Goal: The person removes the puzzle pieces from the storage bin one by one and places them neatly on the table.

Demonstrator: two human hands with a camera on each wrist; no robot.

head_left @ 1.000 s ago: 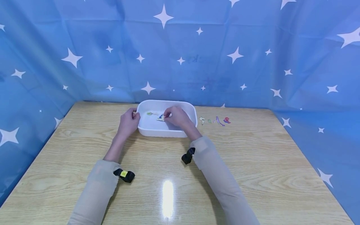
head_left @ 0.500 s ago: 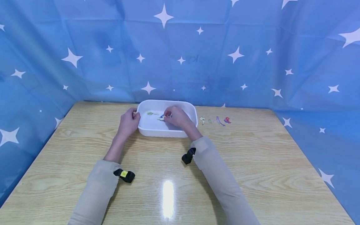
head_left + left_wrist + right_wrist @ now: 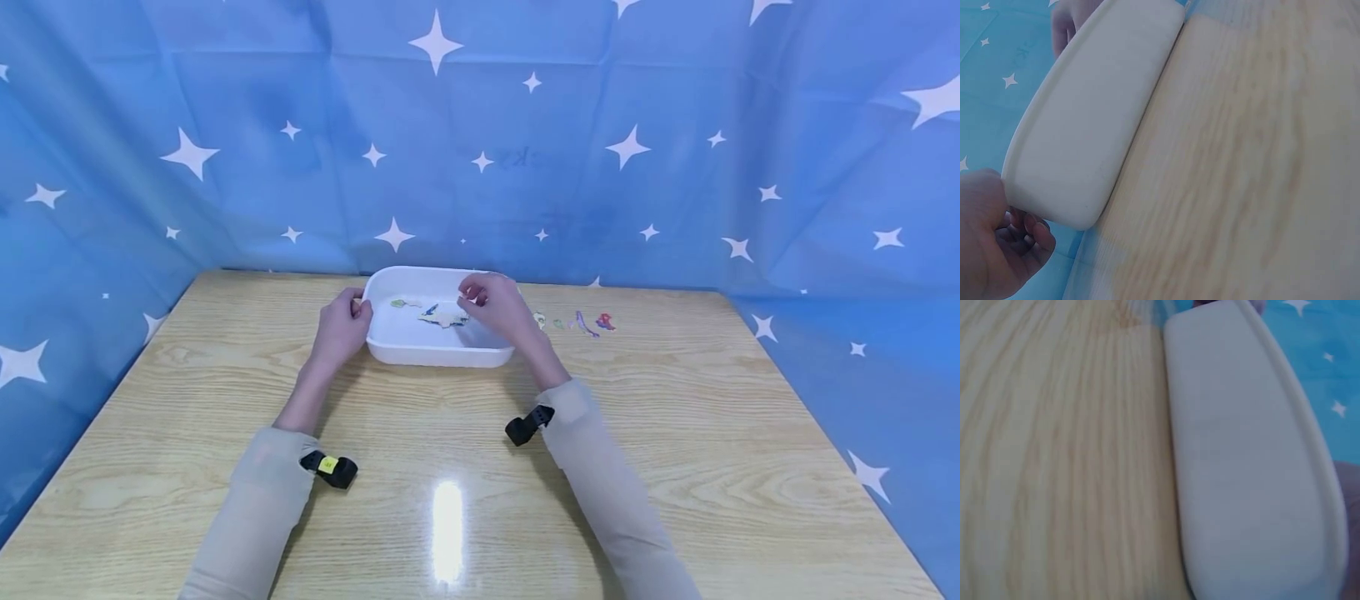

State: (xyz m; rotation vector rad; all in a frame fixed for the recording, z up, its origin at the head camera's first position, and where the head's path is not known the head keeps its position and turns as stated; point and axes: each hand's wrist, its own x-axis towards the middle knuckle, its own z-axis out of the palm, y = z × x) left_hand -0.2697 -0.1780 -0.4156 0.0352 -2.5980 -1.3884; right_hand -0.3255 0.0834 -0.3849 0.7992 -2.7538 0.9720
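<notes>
A shallow white plastic tub [image 3: 438,357] stands at the table's back edge. My left hand [image 3: 343,327] grips its left end; in the left wrist view its fingers are curled at the tub's end wall. Inside the tub lie a thin green-and-cream piece [image 3: 399,303] with a tail and a larger cream piece with blue edges [image 3: 444,319]. My right hand [image 3: 501,310] is over the tub's right side, fingers bent and thumb and fingertips slightly parted, nothing visible between them. In the right wrist view the tub's wall [image 3: 1241,456] hides most of this hand.
Right of the tub, small flat cut-outs lie on the wooden table [image 3: 675,417]: a cream one [image 3: 540,317], a green one [image 3: 558,323], a purple strip [image 3: 587,325] and a red-and-blue one [image 3: 606,322]. A blue star-patterned curtain [image 3: 480,200] hangs behind the table.
My right hand has drawn up and to the right, away from the cream-and-blue piece, which now shows more fully in the tub. My left hand keeps its grip on the tub.
</notes>
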